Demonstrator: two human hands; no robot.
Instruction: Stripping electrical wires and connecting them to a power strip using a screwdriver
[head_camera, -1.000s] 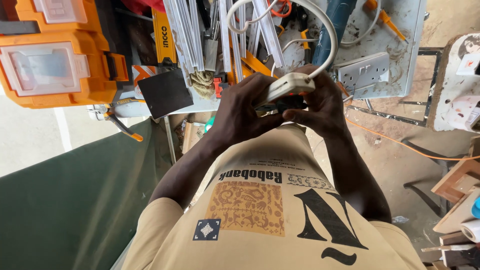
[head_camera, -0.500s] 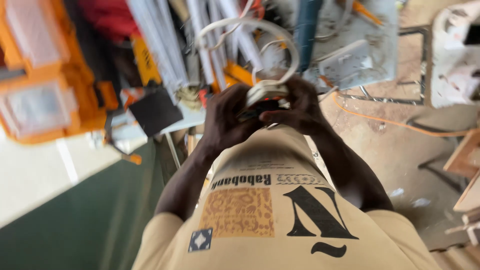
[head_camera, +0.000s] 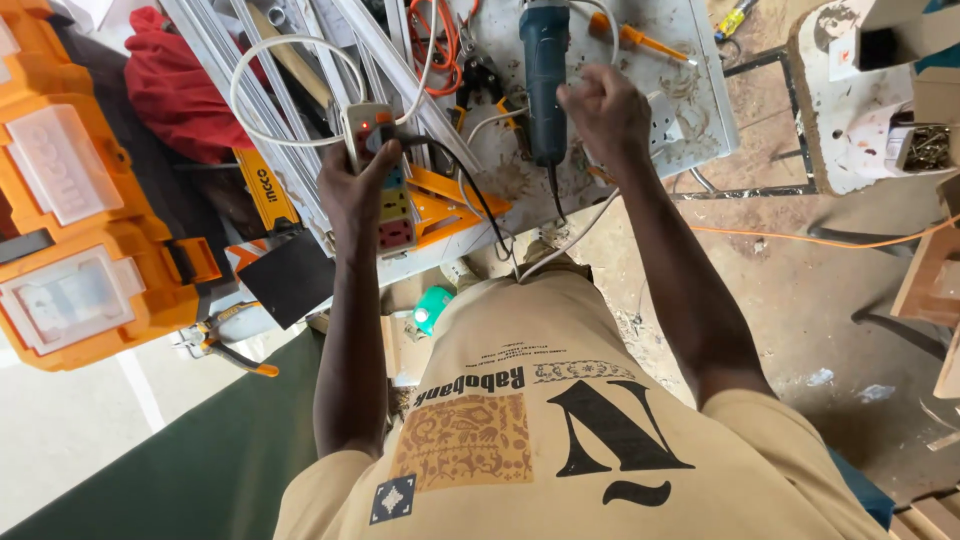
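Head view: left hand (head_camera: 352, 185) clamped round power strip (head_camera: 378, 165), held up off surface (head_camera: 700, 110) w/ sockets facing up, thumb by its lit switch. Right hand (head_camera: 603, 110) fisted on white cord (head_camera: 570, 240), keeping it taut.

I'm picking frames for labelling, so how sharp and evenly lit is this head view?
Head view: sharp on the left hand gripping the power strip and the right hand; soft daylight, no harsh glare; wide-angle bending at the edges, orange toolbox stretched.

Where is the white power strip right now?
Head view, centre-left: the white power strip is gripped in the left hand, above the cluttered grey workbench.
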